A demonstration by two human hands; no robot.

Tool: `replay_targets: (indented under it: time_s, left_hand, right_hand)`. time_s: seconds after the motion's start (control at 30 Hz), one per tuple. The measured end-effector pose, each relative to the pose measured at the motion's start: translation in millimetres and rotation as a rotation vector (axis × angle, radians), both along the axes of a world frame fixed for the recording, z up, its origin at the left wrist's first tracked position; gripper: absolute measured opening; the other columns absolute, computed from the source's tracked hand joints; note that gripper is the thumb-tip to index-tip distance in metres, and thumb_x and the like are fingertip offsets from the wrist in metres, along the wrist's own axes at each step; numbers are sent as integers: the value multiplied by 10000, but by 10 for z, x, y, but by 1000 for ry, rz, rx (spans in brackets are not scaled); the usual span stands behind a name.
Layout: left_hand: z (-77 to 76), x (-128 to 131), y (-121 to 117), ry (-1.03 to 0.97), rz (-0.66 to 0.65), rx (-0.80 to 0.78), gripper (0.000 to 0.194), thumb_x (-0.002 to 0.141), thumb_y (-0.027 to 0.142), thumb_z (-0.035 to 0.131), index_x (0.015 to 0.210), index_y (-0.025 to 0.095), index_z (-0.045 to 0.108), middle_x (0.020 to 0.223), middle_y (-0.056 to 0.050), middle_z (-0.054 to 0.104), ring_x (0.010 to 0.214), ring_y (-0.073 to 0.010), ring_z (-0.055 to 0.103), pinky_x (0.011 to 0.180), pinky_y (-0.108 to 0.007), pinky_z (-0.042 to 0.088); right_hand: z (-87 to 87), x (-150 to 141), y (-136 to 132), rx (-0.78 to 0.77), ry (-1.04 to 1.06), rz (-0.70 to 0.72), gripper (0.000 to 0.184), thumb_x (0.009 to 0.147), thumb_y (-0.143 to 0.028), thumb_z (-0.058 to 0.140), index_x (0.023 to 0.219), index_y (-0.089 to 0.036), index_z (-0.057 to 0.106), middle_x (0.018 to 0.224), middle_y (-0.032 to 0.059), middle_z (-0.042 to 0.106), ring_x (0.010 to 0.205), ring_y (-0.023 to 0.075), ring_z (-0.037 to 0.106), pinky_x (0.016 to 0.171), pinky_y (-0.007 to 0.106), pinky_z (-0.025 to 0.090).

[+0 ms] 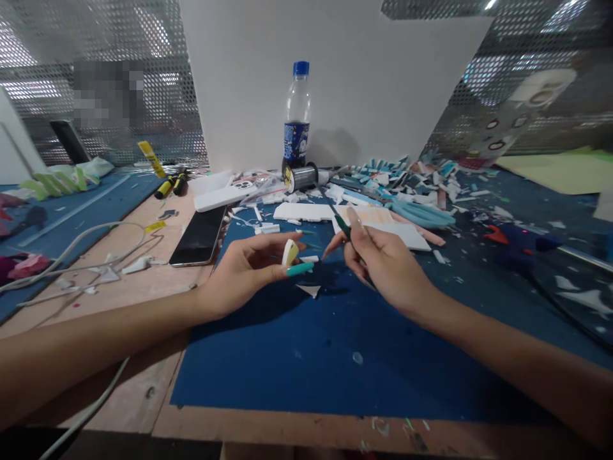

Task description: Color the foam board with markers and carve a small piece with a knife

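Observation:
Over the blue mat (287, 358), my left hand (239, 271) pinches a small white-and-yellow foam-like piece (290, 253) between thumb and fingers. My right hand (383, 262) is closed around a slim dark green pen-like tool (341, 224), whose exact kind I cannot make out. The tool's thin end points up and to the left, apart from the piece. A small white triangular scrap (309, 291) lies on the mat below my left fingertips. Behind my hands are a white strip (304, 212) and a white board piece (407, 235).
A bottle (297, 121) with a blue cap stands behind a wire spool (302, 177). Scraps (407, 179) and blue-handled pliers or scissors (424, 214) lie to the right, near a dark glue gun (520, 243). Left are a phone (200, 236), a white cable (81, 233) and a yellow tube (151, 160).

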State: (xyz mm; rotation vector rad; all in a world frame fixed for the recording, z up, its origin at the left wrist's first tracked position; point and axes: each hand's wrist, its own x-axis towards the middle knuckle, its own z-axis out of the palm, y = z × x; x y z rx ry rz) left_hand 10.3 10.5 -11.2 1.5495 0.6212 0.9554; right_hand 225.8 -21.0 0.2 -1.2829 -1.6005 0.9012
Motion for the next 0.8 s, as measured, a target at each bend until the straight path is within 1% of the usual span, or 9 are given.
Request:
replay_targets:
  time_s: [0.1,0.17,0.23,0.33,0.43,0.53,0.6,0.7,0.8]
  left_hand:
    - [-21,-14,39,-65,-148,-79,478,787,119,673,1243,212,562,1026,-48,722,917,-161,685,798,-231,555]
    - [-48,-17,68,-107,-192,-101,472,821,160,652,1271,243,535,1011,-46,723,855,-148,690,746,-218,555]
    - [-69,-10,88,-136,-200,-124,424,827,214,658,1239,244,564,995,-48,725,818,-140,689,731,-217,552]
    - [-69,6,90,-162,-206,-182,341,828,244,660,1166,236,612,992,-38,723,801,-116,685,729,-195,549]
    - [-47,10,79,-181,-206,-226,324,824,168,658,1137,242,625,1033,-18,715,803,-88,684,714,-154,542]
    - [-36,4,83,-171,-199,-230,397,769,68,685,1126,232,630,1052,-15,713,932,-111,674,796,-165,536]
    - [-40,4,95,-163,-200,-227,423,757,48,685,1134,229,626,1045,-15,716,999,-128,657,837,-185,529]
    - [-52,13,110,-145,-190,-224,425,761,57,675,1150,219,618,1028,-17,722,966,-126,669,820,-191,531]
    - [-59,19,113,-107,-161,-229,445,767,63,666,1183,206,600,1043,-32,718,965,-135,668,814,-204,530]
  right_hand:
    - [34,60,60,-317,356,74,466,948,-502,332,688,-176,541,448,-21,401,390,83,265,394,218,270]
    - [40,88,95,-461,533,111,437,965,-459,314,748,-167,555,429,-34,376,387,74,208,380,192,250]
    - [45,86,118,-572,637,114,446,982,-418,278,726,-157,534,426,-38,361,382,64,186,371,171,253]
    - [65,53,133,-707,711,71,483,995,-394,215,688,-149,496,414,-49,312,365,52,141,341,149,213]
    - [93,57,143,-766,783,41,487,1002,-363,196,682,-135,483,419,-60,280,365,44,120,339,139,207]
    - [100,96,149,-763,897,127,480,1006,-338,186,703,-127,493,446,-58,295,371,44,138,352,142,232]
    - [90,106,148,-762,928,175,477,1006,-335,186,724,-122,506,451,-58,307,373,44,146,355,143,236]
    - [69,77,141,-790,879,151,494,1005,-346,179,705,-121,502,425,-56,305,371,44,147,350,136,225]
    - [62,40,127,-771,826,140,533,999,-380,160,657,-132,485,411,-40,341,371,48,161,358,132,252]
